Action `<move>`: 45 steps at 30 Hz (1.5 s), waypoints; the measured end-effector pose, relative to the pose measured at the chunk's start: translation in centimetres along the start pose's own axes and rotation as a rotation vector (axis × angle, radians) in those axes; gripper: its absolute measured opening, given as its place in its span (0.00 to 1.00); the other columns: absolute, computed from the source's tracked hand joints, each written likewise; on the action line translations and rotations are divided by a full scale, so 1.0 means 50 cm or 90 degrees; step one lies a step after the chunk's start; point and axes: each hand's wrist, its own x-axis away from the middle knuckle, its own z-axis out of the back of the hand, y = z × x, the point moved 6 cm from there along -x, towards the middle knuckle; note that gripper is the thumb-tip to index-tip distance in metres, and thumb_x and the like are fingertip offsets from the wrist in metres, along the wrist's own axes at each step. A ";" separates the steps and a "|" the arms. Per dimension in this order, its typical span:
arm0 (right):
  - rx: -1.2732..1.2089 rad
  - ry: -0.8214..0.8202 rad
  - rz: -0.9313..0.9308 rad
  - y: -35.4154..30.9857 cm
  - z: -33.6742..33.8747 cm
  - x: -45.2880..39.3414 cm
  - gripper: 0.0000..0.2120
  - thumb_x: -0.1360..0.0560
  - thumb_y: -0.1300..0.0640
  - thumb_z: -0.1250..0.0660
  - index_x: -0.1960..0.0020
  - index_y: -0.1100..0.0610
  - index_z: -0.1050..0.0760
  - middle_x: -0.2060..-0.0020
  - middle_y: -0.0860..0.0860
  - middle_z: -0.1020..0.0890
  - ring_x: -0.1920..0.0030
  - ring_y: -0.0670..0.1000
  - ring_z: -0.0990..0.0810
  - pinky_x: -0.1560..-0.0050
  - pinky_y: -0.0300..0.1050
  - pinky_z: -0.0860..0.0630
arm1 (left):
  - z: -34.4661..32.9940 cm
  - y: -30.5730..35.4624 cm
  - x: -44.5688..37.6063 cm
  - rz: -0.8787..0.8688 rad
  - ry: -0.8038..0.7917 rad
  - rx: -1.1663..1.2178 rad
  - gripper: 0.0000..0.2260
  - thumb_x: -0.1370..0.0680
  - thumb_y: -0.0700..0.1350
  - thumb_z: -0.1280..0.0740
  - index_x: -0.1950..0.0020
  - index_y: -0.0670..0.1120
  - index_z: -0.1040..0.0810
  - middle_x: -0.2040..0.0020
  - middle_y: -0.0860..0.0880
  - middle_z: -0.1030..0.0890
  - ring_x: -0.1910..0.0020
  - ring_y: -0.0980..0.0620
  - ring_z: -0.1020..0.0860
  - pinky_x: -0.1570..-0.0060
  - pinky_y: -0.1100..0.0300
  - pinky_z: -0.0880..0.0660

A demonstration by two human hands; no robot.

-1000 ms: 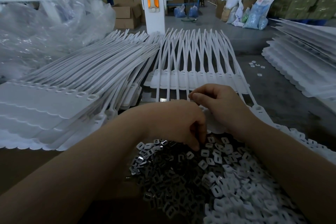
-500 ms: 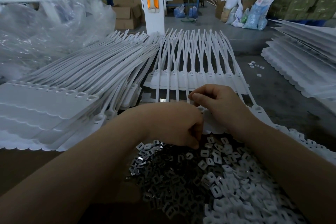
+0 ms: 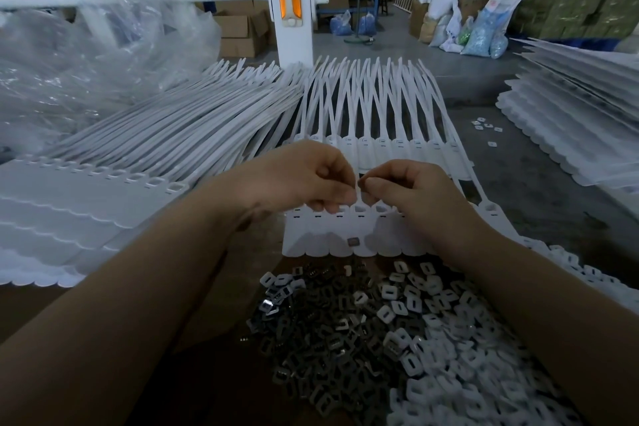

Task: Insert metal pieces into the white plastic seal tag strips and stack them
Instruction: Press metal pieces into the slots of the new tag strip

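Observation:
A white seal tag strip [image 3: 332, 235] lies flat in front of me, its row of sockets under my fingers. My left hand [image 3: 304, 176] and my right hand [image 3: 404, 187] hover just above that row, fingertips almost meeting. The right hand pinches a small dark metal piece [image 3: 363, 182] between thumb and forefinger. The left hand's fingers are curled; what they hold is hidden. One loose metal piece [image 3: 353, 241] rests on the strip. A heap of dark metal pieces [image 3: 325, 339] and white plastic caps [image 3: 460, 356] lies nearer to me.
Stacks of white strips lie at the left [image 3: 69, 204], ahead [image 3: 373, 121] and at the right [image 3: 581, 121]. Clear plastic bags [image 3: 86, 62] pile up at the back left. A white post [image 3: 290, 10] stands behind. A few caps [image 3: 484, 124] are scattered on the grey floor.
Both hands have lifted from the edge of the heap and moved away from me over the strip's sockets. The strip and a loose metal piece on it are now uncovered.

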 end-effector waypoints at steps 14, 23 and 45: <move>0.007 -0.039 0.018 -0.011 -0.007 0.008 0.04 0.24 0.57 0.31 0.55 0.53 0.17 0.61 0.49 0.15 0.59 0.45 0.18 0.55 0.34 0.23 | 0.006 -0.008 -0.001 0.011 0.080 0.142 0.02 0.23 0.41 0.30 0.52 0.44 0.22 0.62 0.49 0.15 0.64 0.55 0.18 0.66 0.67 0.24; -0.019 -0.005 0.019 -0.011 -0.002 0.007 0.05 0.23 0.57 0.32 0.55 0.55 0.18 0.63 0.50 0.15 0.64 0.38 0.21 0.62 0.26 0.29 | 0.013 -0.011 0.003 0.055 0.067 0.125 0.05 0.21 0.42 0.32 0.55 0.46 0.18 0.62 0.50 0.15 0.66 0.57 0.20 0.64 0.68 0.23; -0.032 -0.007 -0.001 -0.009 -0.006 0.010 0.03 0.24 0.57 0.31 0.54 0.51 0.18 0.59 0.50 0.14 0.55 0.47 0.16 0.54 0.31 0.22 | 0.042 -0.086 0.004 0.220 0.091 -0.089 0.06 0.26 0.46 0.27 0.57 0.43 0.16 0.71 0.54 0.19 0.74 0.62 0.25 0.67 0.63 0.29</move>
